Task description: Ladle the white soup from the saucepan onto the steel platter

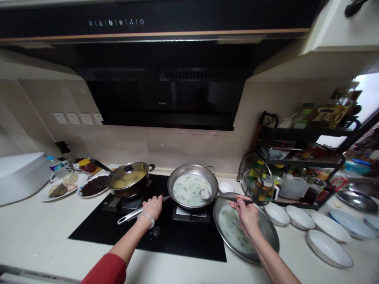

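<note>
A steel wok [192, 169] on the right burner holds white liquid with green bits. My left hand [152, 209] is closed around the wok's long metal handle [130, 216]. In my right hand [244, 213] is a ladle [205, 194]; its bowl is inside the wok near the right rim, and its handle runs back over a large metal basin [268, 228]. The basin stands on the counter right of the stove, with similar white liquid and dark green bits in it. My right forearm hides part of the basin.
A lidded pan [128, 179] with yellow contents is on the left burner. Plates of food [63, 187] stand farther left. Several white bowls [300, 217] line the right counter before a black rack [302, 157] and a leaning glass lid [257, 179]. A range hood [162, 102] hangs above.
</note>
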`<state>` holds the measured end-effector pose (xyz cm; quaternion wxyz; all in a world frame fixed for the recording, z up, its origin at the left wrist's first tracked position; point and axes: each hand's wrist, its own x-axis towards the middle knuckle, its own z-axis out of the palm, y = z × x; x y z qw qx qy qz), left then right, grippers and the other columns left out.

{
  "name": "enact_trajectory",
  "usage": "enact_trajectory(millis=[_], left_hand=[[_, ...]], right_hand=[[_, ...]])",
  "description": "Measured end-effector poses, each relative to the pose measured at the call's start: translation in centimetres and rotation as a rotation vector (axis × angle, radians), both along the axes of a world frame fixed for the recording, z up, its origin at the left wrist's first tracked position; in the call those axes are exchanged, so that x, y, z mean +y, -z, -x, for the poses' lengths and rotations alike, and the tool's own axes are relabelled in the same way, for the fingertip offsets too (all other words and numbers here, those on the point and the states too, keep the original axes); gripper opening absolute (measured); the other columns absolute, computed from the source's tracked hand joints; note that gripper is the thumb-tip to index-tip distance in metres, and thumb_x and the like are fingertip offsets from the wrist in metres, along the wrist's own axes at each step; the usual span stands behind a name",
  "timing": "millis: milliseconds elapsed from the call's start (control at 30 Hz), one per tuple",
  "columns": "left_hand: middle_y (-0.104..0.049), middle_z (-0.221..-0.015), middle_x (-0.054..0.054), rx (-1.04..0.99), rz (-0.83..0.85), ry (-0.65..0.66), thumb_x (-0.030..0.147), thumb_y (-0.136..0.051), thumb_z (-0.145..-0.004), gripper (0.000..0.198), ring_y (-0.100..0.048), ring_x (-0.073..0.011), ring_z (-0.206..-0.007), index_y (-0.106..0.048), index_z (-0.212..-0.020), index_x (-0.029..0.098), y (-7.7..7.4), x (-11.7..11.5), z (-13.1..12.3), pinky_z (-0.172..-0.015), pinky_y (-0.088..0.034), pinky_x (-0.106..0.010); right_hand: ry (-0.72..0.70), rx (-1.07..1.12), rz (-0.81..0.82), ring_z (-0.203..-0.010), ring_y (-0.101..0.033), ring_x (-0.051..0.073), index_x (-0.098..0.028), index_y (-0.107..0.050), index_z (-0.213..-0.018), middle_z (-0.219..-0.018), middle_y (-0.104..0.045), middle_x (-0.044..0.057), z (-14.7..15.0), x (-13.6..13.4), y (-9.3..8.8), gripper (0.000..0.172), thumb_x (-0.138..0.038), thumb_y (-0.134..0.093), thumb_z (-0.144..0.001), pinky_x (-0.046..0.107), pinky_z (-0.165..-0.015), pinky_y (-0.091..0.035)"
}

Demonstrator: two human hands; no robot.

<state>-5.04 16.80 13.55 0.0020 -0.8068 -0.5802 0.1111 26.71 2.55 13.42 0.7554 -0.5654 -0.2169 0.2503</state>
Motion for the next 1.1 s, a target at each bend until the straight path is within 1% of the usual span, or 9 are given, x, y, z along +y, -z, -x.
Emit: enact_trajectory(millis=[233,433,567,667,733,833,900,1000,1100], left_hand=[[-0.057,-0.114,-0.019,0.002,-0.004,0.018,0.01,-0.03,-0.088,0.042,-0.06,-0.0284,-0.103,-0.046,-0.126,0.017,0.1,0.0,0.1,-0.081,-0.044,-0.046],[-0.057,-0.115,-0.018,0.003,-0.003,0.007,0.011,-0.029,-0.089,0.04,-0.06,-0.0287,-0.103,-0.047,-0.124,0.018,0.0,0.0,0.1,-0.082,-0.044,-0.046],[-0.057,-0.114,-0.018,-0.007,0.004,0.005,0.009,-0.032,-0.088,0.041,-0.06,-0.0295,-0.103,-0.047,-0.124,0.018,0.1,0.0,0.1,-0.082,-0.044,-0.047],[-0.058,-0.112,-0.018,-0.01,-0.004,0.003,0.008,-0.031,-0.088,0.041,-0.061,-0.0295,-0.102,-0.048,-0.123,0.018,0.1,0.0,0.1,-0.082,-0.044,-0.047],[-0.058,-0.112,-0.018,-0.01,-0.005,0.004,0.009,-0.03,-0.088,0.04,-0.061,-0.0298,-0.101,-0.048,-0.123,0.017,0.1,0.0,0.0,-0.081,-0.044,-0.047],[-0.058,-0.112,-0.018,-0.003,-0.002,0.003,0.01,-0.03,-0.089,0.041,-0.062,-0.0291,-0.099,-0.048,-0.125,0.017,0.0,0.0,0.0,-0.081,-0.045,-0.046],[-0.058,-0.112,-0.018,0.0,-0.002,0.002,0.01,-0.029,-0.089,0.041,-0.062,-0.0289,-0.099,-0.047,-0.126,0.017,0.0,0.0,0.0,-0.081,-0.044,-0.046],[-0.058,-0.113,-0.018,0.004,0.003,0.002,0.011,-0.028,-0.089,0.041,-0.061,-0.0287,-0.101,-0.046,-0.125,0.018,0.0,0.0,0.0,-0.081,-0.044,-0.046],[-0.058,-0.114,-0.018,0.009,0.006,0.0,0.011,-0.026,-0.09,0.041,-0.061,-0.0284,-0.101,-0.046,-0.125,0.018,0.0,0.0,0.0,-0.081,-0.044,-0.046]], right_hand=[[0.038,-0.033,0.004,-0.056,-0.066,0.022,-0.024,-0.053,-0.082,-0.057,-0.064,0.001,-1.5,-2.6,-0.8,0.025,-0.04,-0.065,-0.066,0.034,-0.059,-0.055],[0.153,0.054,-0.048,-0.054,-0.065,0.018,-0.02,-0.055,-0.085,-0.054,-0.065,-0.001,-3.3,-5.2,-1.0,0.038,-0.038,-0.073,-0.057,0.028,-0.054,-0.053],[0.242,0.001,0.019,-0.052,-0.064,0.018,-0.019,-0.056,-0.085,-0.056,-0.067,0.001,-4.9,-7.1,-0.4,0.042,-0.041,-0.074,-0.054,0.029,-0.054,-0.053],[0.267,-0.099,0.126,-0.054,-0.066,0.021,-0.018,-0.058,-0.086,-0.055,-0.067,0.002,-6.0,-8.5,0.5,0.045,-0.047,-0.072,-0.055,0.032,-0.058,-0.054],[0.247,-0.184,0.197,-0.056,-0.066,0.023,-0.019,-0.059,-0.086,-0.056,-0.067,0.004,-6.4,-9.4,1.3,0.046,-0.051,-0.07,-0.055,0.035,-0.062,-0.055],[0.201,-0.301,0.253,-0.057,-0.066,0.024,-0.019,-0.061,-0.086,-0.058,-0.067,0.005,-6.5,-10.4,2.5,0.045,-0.054,-0.068,-0.057,0.038,-0.064,-0.056],[0.169,-0.396,0.246,-0.056,-0.065,0.023,-0.02,-0.064,-0.085,-0.065,-0.069,0.006,-6.2,-10.9,3.0,0.042,-0.053,-0.067,-0.059,0.038,-0.062,-0.056],[0.107,-0.607,0.198,-0.057,-0.064,0.021,-0.022,-0.069,-0.081,-0.077,-0.069,0.008,-5.5,-11.3,3.0,0.032,-0.048,-0.066,-0.063,0.036,-0.058,-0.056],[0.043,-0.795,0.17,-0.063,-0.063,0.021,-0.025,-0.072,-0.078,-0.074,-0.067,0.007,-5.0,-11.4,2.3,0.025,-0.045,-0.065,-0.065,0.035,-0.062,-0.055]])
